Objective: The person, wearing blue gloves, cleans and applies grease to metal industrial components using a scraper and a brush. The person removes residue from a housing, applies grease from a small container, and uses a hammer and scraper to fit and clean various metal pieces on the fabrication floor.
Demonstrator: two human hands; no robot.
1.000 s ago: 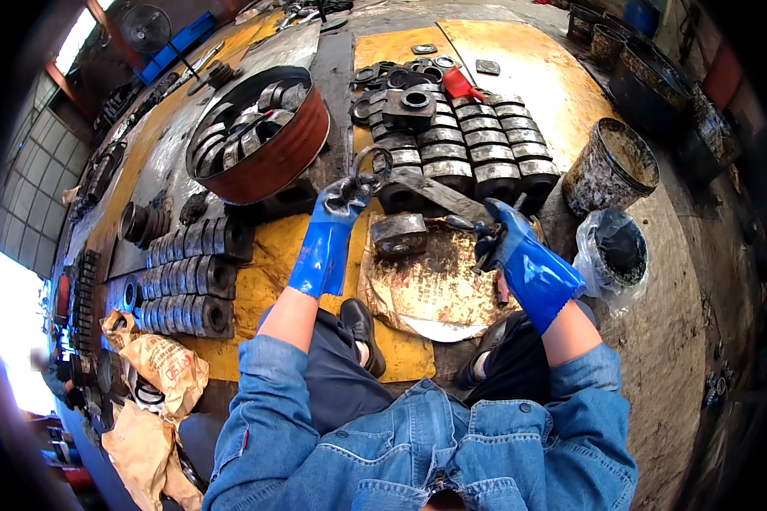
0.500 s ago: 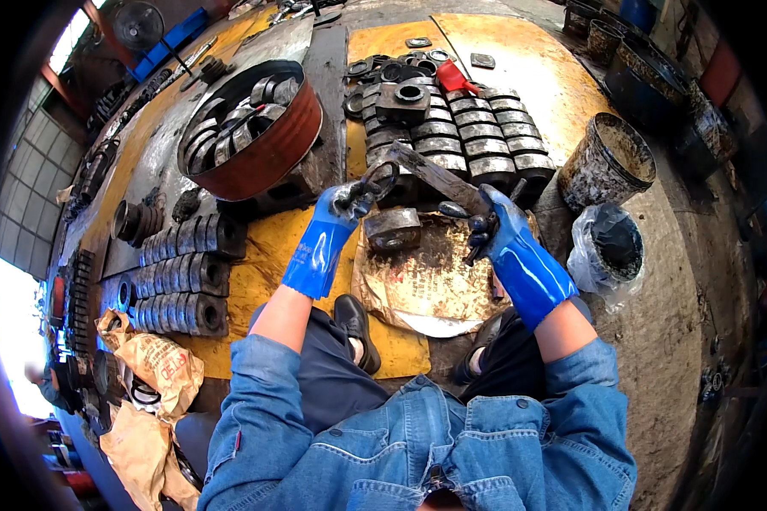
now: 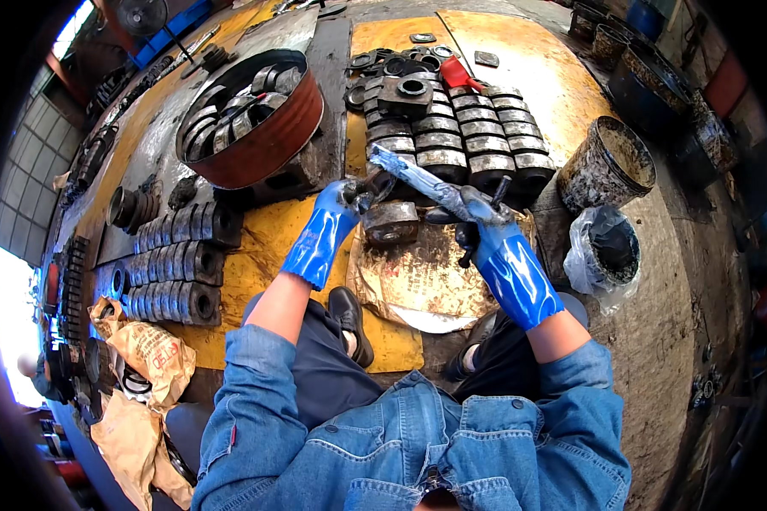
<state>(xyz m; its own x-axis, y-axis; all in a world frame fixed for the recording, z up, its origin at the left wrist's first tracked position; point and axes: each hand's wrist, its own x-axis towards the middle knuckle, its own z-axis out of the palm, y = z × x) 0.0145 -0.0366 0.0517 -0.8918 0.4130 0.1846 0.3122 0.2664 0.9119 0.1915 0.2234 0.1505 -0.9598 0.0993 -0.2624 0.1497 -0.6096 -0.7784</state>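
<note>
My left hand point(image 3: 347, 203), in a blue rubber glove with dark grease on the fingers, is closed on a dark ring point(image 3: 381, 182), partly hidden by the fingers. My right hand point(image 3: 486, 223), gloved the same way, grips a flat, grease-smeared bar point(image 3: 418, 177). The bar slants up and left, its far end close to the ring; I cannot tell whether they touch. A dark rod end point(image 3: 502, 188) sticks up by my right fingers. Below and between the hands, a greasy metal block point(image 3: 391, 225) rests on a stained paper sack point(image 3: 426, 294).
Rows of bearing-like blocks point(image 3: 489, 145) stand ahead, with a red scoop point(image 3: 458, 73) on them. A cut red drum point(image 3: 268, 140) holds metal rings at left. More blocks point(image 3: 175, 260) lie left. A crusted bucket point(image 3: 584, 175) and bag-lined pail point(image 3: 601, 281) stand right.
My right hand has turned the bar, so a pale, shiny face now shows where it looked dark. The bar's tip has shifted left. My left hand keeps the ring.
</note>
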